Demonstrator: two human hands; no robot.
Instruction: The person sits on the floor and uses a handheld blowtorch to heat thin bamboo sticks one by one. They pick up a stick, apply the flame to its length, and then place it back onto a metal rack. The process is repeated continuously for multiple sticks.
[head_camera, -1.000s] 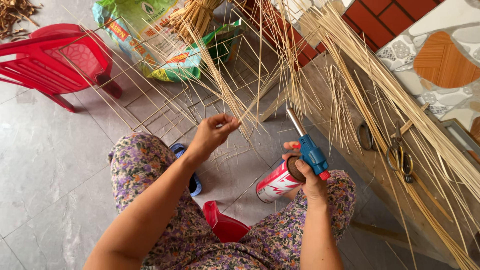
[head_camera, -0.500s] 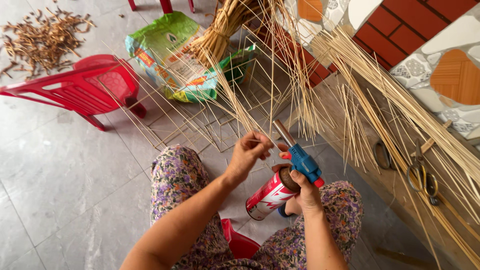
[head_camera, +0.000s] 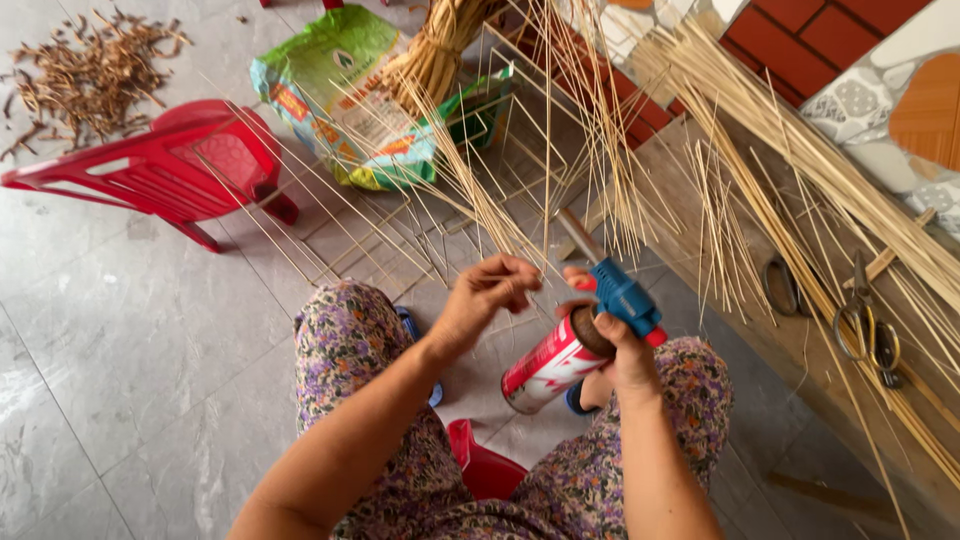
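I note my left hand (head_camera: 487, 300) pinching thin pale bamboo strips (head_camera: 470, 195); my right hand (head_camera: 622, 345) grips a blue-headed red-and-white torch canister (head_camera: 560, 362).

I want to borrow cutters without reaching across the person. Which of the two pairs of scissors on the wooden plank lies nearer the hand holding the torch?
The darker pair, further left on the plank, lies nearer the right hand; the metal pair lies further right.

Chair (head_camera: 170, 170) far left; bag (head_camera: 340, 95) behind hands; torch (head_camera: 590, 335) right of left hand (head_camera: 485, 300); scissors (head_camera: 865, 325) far right.
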